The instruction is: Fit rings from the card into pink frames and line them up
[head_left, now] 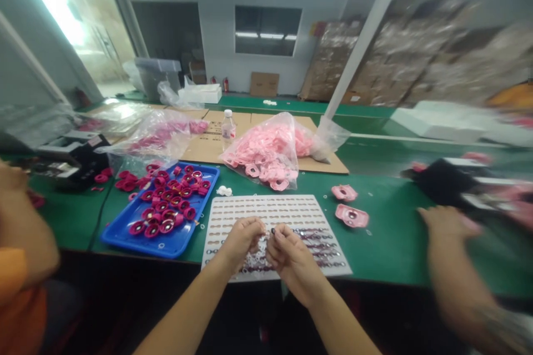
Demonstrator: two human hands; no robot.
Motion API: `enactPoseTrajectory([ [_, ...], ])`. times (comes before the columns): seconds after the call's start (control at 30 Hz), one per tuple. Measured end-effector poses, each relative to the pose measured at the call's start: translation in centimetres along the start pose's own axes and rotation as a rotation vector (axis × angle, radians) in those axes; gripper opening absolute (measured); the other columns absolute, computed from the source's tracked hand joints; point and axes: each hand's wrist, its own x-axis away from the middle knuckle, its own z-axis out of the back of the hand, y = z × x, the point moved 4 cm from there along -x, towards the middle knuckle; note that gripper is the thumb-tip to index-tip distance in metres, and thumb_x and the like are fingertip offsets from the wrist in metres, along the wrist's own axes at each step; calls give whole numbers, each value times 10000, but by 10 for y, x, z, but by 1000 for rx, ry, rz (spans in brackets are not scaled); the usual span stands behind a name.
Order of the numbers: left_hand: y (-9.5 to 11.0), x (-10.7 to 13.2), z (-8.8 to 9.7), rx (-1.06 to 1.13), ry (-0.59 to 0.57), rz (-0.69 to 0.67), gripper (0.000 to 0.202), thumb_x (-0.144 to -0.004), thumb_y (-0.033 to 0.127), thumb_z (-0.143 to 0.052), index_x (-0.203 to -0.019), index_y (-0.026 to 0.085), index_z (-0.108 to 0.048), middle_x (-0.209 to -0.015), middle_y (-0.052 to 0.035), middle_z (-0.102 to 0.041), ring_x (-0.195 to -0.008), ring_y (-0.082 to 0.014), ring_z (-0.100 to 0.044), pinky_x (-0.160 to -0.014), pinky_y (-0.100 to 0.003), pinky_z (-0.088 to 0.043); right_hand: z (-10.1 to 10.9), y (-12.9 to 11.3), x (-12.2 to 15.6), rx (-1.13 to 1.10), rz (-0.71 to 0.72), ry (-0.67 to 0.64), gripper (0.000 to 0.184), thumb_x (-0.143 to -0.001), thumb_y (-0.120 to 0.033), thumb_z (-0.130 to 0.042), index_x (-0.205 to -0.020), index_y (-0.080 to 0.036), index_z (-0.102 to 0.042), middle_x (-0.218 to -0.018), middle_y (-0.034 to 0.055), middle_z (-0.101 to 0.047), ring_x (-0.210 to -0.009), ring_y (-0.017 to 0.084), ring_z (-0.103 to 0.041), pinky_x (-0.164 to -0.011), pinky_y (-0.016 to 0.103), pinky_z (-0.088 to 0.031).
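Note:
My left hand (pixel 241 238) and my right hand (pixel 289 247) meet over a white grid tray (pixel 291 208) of small rings at the table's front edge. Both hands have their fingers pinched together. Between the fingertips sits a tiny dark part (pixel 272 231), too small to name. To the left lies a blue tray (pixel 125 236) filled with several magenta round parts (pixel 166 199). Two pale pink parts (pixel 350 205) rest on the green table (pixel 387 233) to the right of the white tray.
A clear bag of pale pink parts (pixel 270 152) and a small bottle (pixel 227 125) stand behind on cardboard. Another bag (pixel 158 133) lies back left. A co-worker's arm (pixel 453 266) reaches in at the right; another person in orange (pixel 20 266) sits at the left.

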Motion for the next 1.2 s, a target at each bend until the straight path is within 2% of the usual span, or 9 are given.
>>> enactPoseTrajectory([
  [0.13, 3, -32, 7, -255, 105, -24, 320, -692, 417, -405, -539, 157, -512, -529, 5, -484, -567, -117, -444, -572, -234, -328, 28, -3, 1, -79, 44, 96, 162, -746, -338, -464, -681, -212, -387, -547, -39, -215, -459, 70, -211, -447, 233, -225],
  [0.27, 10, -83, 0, -455, 159, 10, 304, -673, 451, -423, -707, 189, -572, -743, -31, -581, -747, -173, -483, -691, -271, -332, 60, 0, 1, -61, 94, 210, 209, -663, -384, -528, -635, -228, -393, -493, -49, -173, -419, 70, -183, -419, 252, -169],
  [0.43, 13, -132, -26, -644, 265, 140, 487, -670, 537, -373, -813, 121, -581, -1007, -166, -516, -1035, -316, -335, -823, -406, -253, 76, 5, 10, 18, 107, 309, 197, -642, -402, -512, -596, -257, -387, -479, -50, -138, -396, 73, -168, -428, 281, -119],
  [0.53, 11, -146, -35, -693, 310, 218, 483, -702, 506, -368, -921, 111, -537, -1071, -172, -468, -1056, -303, -327, -827, -421, -265, 80, 9, 15, 81, 97, 332, 185, -638, -407, -497, -586, -271, -383, -462, -49, -114, -386, 77, -151, -432, 290, -102],
  [0.67, 9, -156, -26, -701, 298, 257, 365, -757, 402, -385, -991, 135, -474, -1039, -87, -478, -967, -198, -431, -814, -399, -328, 84, 12, 20, 112, 80, 339, 174, -632, -399, -502, -577, -274, -394, -448, -52, -99, -379, 70, -135, -430, 292, -96],
  [0.8, 13, -153, -2, -660, 296, 211, 334, -773, 331, -396, -1051, 147, -416, -1033, -76, -464, -898, -172, -473, -777, -381, -376, 76, 0, 27, 164, 52, 322, 151, -640, -382, -518, -590, -277, -422, -460, -44, -159, -392, 79, -198, -438, 312, -146],
  [0.9, 19, -137, 15, -598, 332, 110, 281, -775, 296, -390, -1030, 187, -433, -1053, -84, -433, -905, -182, -473, -797, -366, -368, 61, -13, 31, 278, 39, 287, 127, -668, -363, -513, -617, -283, -429, -501, -23, -255, -439, 105, -278, -475, 330, -206],
  [1.03, 25, -99, 26, -457, 341, -13, 243, -745, 275, -426, -979, 219, -457, -1000, -54, -467, -828, -155, -503, -685, -295, -447, 50, -21, 25, 541, 113, 290, 137, -691, -387, -476, -642, -270, -424, -536, -10, -334, -481, 128, -321, -491, 310, -252],
  [1.2, 25, -37, 23, -259, 281, -96, 224, -696, 247, -479, -919, 221, -485, -883, -11, -544, -724, -120, -528, -525, -202, -478, 35, -29, 6, 924, 279, 316, 198, -719, -427, -420, -687, -233, -442, -575, 0, -418, -526, 139, -374, -493, 268, -288],
])
